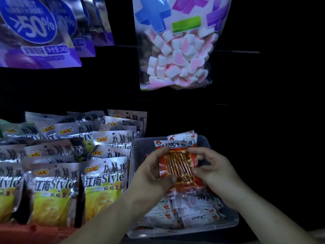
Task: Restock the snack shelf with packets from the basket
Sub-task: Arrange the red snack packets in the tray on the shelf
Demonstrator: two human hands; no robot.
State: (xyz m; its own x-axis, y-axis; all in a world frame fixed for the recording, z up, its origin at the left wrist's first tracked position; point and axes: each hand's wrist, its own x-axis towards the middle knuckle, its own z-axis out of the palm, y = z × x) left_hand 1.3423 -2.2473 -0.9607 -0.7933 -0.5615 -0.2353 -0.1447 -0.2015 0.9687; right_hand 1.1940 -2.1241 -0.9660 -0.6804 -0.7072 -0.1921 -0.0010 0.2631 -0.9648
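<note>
Everything around is dark. The left hand (153,175) and right hand (214,169) each keep a grip clamped on a red packet (177,164) over the clear tray (140,145). Silver packets (103,182) stand just left.

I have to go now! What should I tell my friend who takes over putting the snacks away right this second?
Left hand: pinches the left edge of the red packet with a clear window of orange strips.
Right hand: pinches its right edge.
Where: the packet is held above the clear plastic tray, which holds a loose pile of white and red packets. Silver and yellow chip bags stand in rows to the left.
Done: cannot tell how many are placed.
Left: set this packet down neatly, then probably the loose pile.
</note>
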